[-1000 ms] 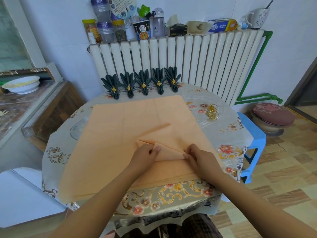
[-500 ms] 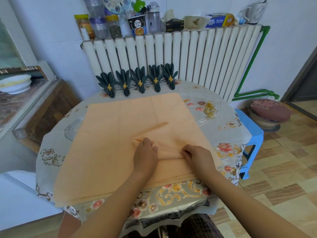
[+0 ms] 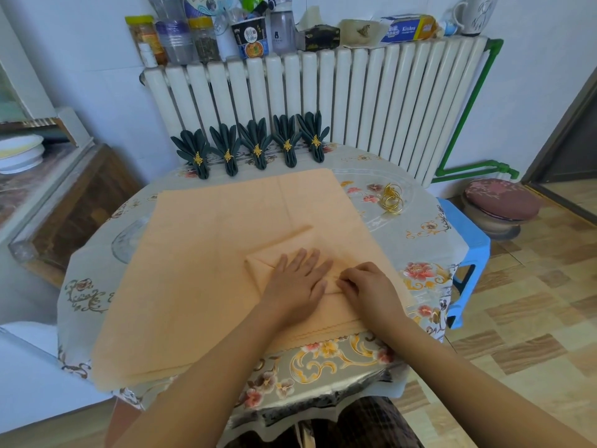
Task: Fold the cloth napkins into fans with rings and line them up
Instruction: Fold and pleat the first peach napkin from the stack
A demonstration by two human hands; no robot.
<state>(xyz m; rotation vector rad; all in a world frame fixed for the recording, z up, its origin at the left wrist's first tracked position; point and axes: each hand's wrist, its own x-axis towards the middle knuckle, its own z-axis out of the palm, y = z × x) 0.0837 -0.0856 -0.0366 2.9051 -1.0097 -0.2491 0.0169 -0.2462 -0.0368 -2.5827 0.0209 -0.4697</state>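
Now flattened since a moment ago, left hand (image 3: 298,279) pressing open-fingered on the peach napkin (image 3: 206,270). Right hand (image 3: 366,286) pinching its pleat beside it.

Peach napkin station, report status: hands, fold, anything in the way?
Left hand flat, pressing the fold. Right hand pinching the pleat. Peach napkin barely pleated; five green fans lined up. Gold rings clear, nothing blocking.
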